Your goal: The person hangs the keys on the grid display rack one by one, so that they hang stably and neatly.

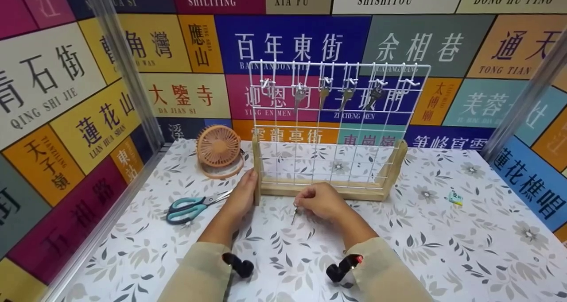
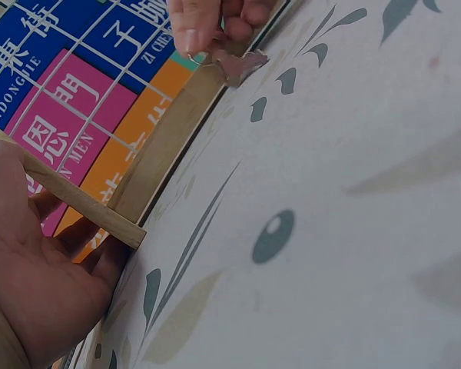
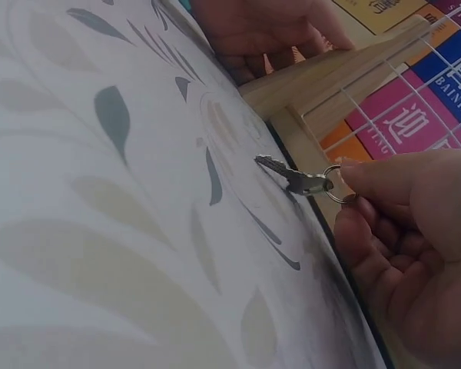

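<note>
My right hand (image 1: 322, 201) pinches a small metal key ring (image 3: 336, 184) between thumb and forefinger, and a key (image 3: 288, 177) dangles from it just above the tablecloth. The left hand (image 1: 242, 195) grips the left wooden upright (image 2: 88, 204) of a display rack, its fingers bent around the post. This rack has a white wire grid (image 1: 341, 125) held in a wooden base (image 1: 323, 190). Several keys hang from white hooks along the upper grid, among them a silver key (image 1: 299, 99) and a dark key (image 1: 375, 97). The outermost hooks at both ends carry no key.
Scissors with teal handles (image 1: 186, 209) lie left of my left forearm, blades near the wrist. An orange fan (image 1: 219, 145) stands behind them. A small green-and-white packet (image 1: 455, 198) lies on the right of the floral tablecloth (image 1: 483, 244). Sign-printed walls surround the table.
</note>
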`<state>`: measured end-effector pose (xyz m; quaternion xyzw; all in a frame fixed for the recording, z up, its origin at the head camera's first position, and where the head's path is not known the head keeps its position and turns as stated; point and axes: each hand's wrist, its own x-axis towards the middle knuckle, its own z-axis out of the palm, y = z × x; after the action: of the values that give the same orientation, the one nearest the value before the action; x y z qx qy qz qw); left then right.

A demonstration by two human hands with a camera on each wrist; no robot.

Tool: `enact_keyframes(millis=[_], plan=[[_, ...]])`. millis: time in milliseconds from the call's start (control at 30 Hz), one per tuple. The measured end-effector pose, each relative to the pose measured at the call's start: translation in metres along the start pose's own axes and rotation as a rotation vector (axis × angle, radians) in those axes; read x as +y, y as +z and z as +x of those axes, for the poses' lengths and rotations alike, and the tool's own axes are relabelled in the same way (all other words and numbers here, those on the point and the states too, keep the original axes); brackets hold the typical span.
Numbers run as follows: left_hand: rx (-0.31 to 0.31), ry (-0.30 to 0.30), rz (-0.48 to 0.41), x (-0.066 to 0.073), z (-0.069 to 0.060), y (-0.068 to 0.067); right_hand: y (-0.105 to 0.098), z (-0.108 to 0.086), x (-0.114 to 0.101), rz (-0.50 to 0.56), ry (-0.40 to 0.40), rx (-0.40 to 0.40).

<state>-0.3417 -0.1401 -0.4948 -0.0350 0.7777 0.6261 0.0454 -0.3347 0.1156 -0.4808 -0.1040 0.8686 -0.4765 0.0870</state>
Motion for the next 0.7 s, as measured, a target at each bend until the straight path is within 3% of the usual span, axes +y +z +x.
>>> enact_keyframes(millis=[233, 333, 500, 700], plan=[[0.010, 0.010, 0.026, 0.001, 0.001, 0.001, -0.013, -0.005, -0.017, 0.066, 0.024, -0.001], [0.014, 0.014, 0.036, 0.002, 0.002, 0.001, -0.021, -0.009, -0.030, 0.110, -0.014, 0.025], [0.009, 0.017, 0.035, 0.001, 0.002, 0.001, -0.039, -0.020, -0.051, 0.206, -0.062, 0.101], [0.015, -0.021, 0.051, 0.002, 0.002, 0.001, -0.069, -0.036, -0.065, 0.287, -0.084, 0.209]])
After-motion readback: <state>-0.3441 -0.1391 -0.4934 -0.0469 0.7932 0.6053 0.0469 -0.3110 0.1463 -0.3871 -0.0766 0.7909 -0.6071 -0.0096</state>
